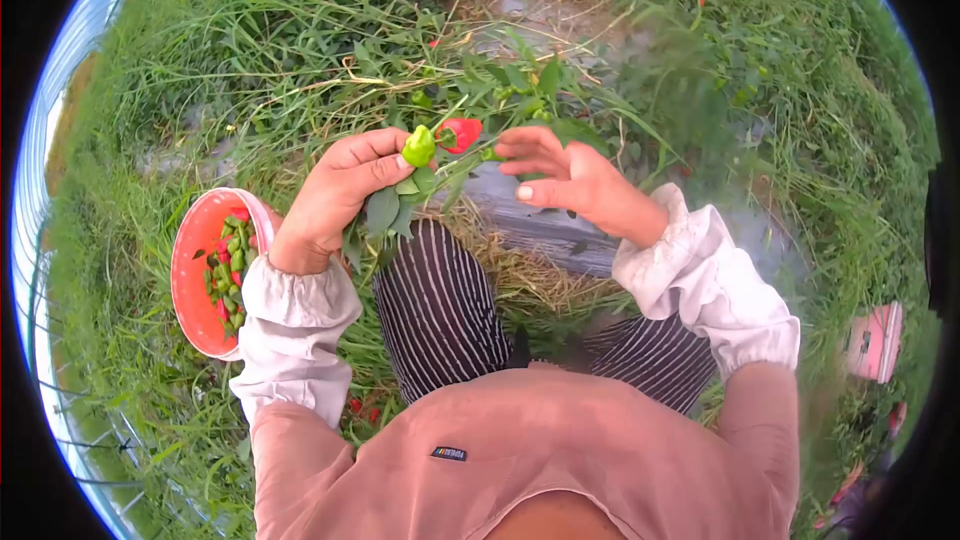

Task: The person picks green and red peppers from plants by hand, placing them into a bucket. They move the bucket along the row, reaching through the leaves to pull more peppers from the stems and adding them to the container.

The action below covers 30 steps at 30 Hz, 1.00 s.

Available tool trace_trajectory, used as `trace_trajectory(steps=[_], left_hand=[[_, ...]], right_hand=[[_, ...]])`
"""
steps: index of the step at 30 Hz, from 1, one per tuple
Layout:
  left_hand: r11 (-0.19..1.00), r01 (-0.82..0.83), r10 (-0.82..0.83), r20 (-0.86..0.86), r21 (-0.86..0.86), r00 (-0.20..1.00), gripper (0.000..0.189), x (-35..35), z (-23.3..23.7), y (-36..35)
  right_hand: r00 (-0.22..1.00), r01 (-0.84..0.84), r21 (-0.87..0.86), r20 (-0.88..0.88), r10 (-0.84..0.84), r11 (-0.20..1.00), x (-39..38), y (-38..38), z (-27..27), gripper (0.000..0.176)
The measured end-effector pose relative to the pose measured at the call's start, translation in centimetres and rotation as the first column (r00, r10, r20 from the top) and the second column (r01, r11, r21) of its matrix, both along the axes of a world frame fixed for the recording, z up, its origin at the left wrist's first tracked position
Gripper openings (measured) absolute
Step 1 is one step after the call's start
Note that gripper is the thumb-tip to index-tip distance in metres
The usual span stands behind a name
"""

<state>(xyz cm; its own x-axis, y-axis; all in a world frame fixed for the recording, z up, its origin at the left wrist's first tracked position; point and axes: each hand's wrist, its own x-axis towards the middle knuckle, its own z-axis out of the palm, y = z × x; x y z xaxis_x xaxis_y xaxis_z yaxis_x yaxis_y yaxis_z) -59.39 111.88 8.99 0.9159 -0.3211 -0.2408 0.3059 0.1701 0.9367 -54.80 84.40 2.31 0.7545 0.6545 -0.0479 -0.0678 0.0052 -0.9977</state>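
A light green pepper (419, 146) sits between the thumb and fingertips of my left hand (345, 180). Just right of it hangs a red pepper (461, 135) on the leafy pepper plant (520, 90), whose leaves also droop below my left hand. My right hand (570, 178) is at the plant's right side, fingers apart, thumb pointing left, holding nothing. A small green pepper (490, 153) shows close to its fingertips.
A red bucket (185, 285) with green and red peppers stands in the grass on the left. Grey plastic mulch (540, 225) lies beyond my knees. Red peppers (365, 410) lie in the grass beside my left leg. A pink container (875, 343) is at far right.
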Motion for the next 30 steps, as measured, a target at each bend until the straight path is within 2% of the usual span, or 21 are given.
trace_trajectory(steps=[2, 4, 6, 8, 9, 11, 12, 13, 14, 16, 17, 18, 19, 20, 21, 22, 23, 24, 26, 28, 30], left_hand=[[0.985, 0.157, -0.155, -0.036, 0.072, 0.987, 0.02, 1.4, -0.3, -3.2], [0.977, 0.187, -0.189, 0.006, 0.097, 0.982, 0.017, 2.3, -0.5, -6.3], [0.902, 0.296, -0.336, 0.083, 0.314, 0.938, 0.016, 3.5, -1.3, -7.8], [0.915, 0.289, -0.32, 0.069, 0.283, 0.945, 0.017, 3.6, -2.4, -9.2], [0.902, 0.28, -0.334, 0.122, 0.329, 0.935, 0.017, 3.6, -3.1, -9.5], [0.871, 0.238, -0.346, 0.193, 0.429, 0.918, 0.017, 3.7, -5.1, -10.1], [0.872, 0.245, -0.348, 0.184, 0.424, 0.919, 0.017, 3.6, -6.0, -10.5], [0.845, 0.158, -0.343, 0.292, 0.511, 0.893, 0.018, 3.4, -6.4, -11.1], [0.811, 0.059, -0.347, 0.399, 0.582, 0.849, 0.018, 3.3, -6.5, -11.6], [0.77, 0.062, -0.378, 0.376, 0.635, 0.846, 0.018, 2.5, -6.7, -12.3], [0.749, 0.037, -0.386, 0.391, 0.661, 0.836, 0.019, 2.2, -7.5, -12.7], [0.727, 0.011, -0.394, 0.404, 0.687, 0.825, 0.02, 2.0, -8.1, -13.0], [0.689, 0.057, -0.467, 0.383, 0.722, 0.797, 0.019, 2.1, -8.6, -12.8], [0.692, 0.071, -0.483, 0.388, 0.718, 0.785, 0.019, 2.2, -8.7, -12.7], [0.7, 0.146, -0.5, 0.334, 0.699, 0.799, 0.019, 2.3, -8.8, -12.6], [0.704, 0.216, -0.516, 0.279, 0.676, 0.81, 0.02, 2.4, -9.0, -12.6], [0.748, 0.325, -0.562, 0.293, 0.579, 0.773, 0.02, 2.5, -9.0, -12.4], [0.745, 0.334, -0.576, 0.305, 0.577, 0.758, 0.02, 2.7, -8.7, -12.3], [0.653, 0.61, -0.747, 0.252, 0.448, 0.615, 0.021, 2.6, -7.5, -12.5], [0.658, 0.644, -0.753, 0.316, 0.39, 0.578, 0.02, 2.0, -7.6, -13.6], [0.655, 0.679, -0.751, 0.377, 0.331, 0.542, 0.019, 1.6, -7.3, -14.7]], right_hand=[[0.982, 0.012, 0.265, -0.185, 0.039, 0.964, 0.2, -0.6, 1.3, 0.051], [0.972, 0.014, 0.234, -0.233, 0.042, 0.972, 0.7, -2.2, 1.4, 0.048], [0.956, 0.004, 0.213, -0.288, 0.059, 0.977, 1.3, -3.7, 1.4, 0.046], [0.977, -0.12, -0.04, -0.181, 0.111, 0.992, 1.5, -5.4, 1.7, 0.036], [0.99, -0.087, -0.097, -0.121, 0.075, 0.991, 1.3, -6.0, 1.9, 0.031], [0.984, -0.075, -0.081, -0.166, 0.061, 0.994, 1.2, -6.7, 1.5, 0.032], [0.979, -0.068, -0.057, -0.198, 0.055, 0.996, 1.2, -7.0, 1.3, 0.034], [0.965, -0.116, -0.102, -0.248, 0.087, 0.988, 1.2, -7.2, 1.6, 0.044], [0.964, -0.112, -0.104, -0.253, 0.083, 0.988, 1.1, -7.1, 1.2, 0.044], [0.979, -0.155, -0.393, -0.182, 0.088, 0.906, 1.1, -7.0, 0.3, 0.051], [0.964, -0.195, -0.617, 0.024, 0.266, 0.762, 1.4, -7.1, 0.4, 0.057], [0.94, -0.203, -0.639, 0.086, 0.331, 0.742, 1.0, -7.0, -0.7, 0.06], [0.944, -0.216, -0.574, 0.082, 0.318, 0.79, 0.7, -7.0, -1.0, 0.056], [0.949, -0.226, -0.504, 0.079, 0.305, 0.833, 0.4, -7.0, -1.3, 0.052], [0.956, -0.205, -0.51, 0.08, 0.284, 0.835, 0.0, -6.9, -1.6, 0.052], [0.967, -0.228, -0.458, -0.002, 0.256, 0.859, -0.3, -6.8, -1.9, 0.046], [0.97, -0.244, -0.402, -0.082, 0.231, 0.883, -0.7, -6.9, -1.6, 0.041], [0.975, -0.222, -0.411, -0.073, 0.21, 0.885, -1.3, -7.4, -1.1, 0.041], [0.922, -0.344, -0.327, -0.294, 0.252, 0.88, -3.0, -7.8, 0.8, 0.027], [0.886, -0.403, -0.253, -0.347, 0.307, 0.88, -4.2, -8.9, 1.2, 0.024], [0.883, -0.375, -0.224, -0.38, 0.274, 0.9, -4.8, -10.3, 2.0, 0.022]])
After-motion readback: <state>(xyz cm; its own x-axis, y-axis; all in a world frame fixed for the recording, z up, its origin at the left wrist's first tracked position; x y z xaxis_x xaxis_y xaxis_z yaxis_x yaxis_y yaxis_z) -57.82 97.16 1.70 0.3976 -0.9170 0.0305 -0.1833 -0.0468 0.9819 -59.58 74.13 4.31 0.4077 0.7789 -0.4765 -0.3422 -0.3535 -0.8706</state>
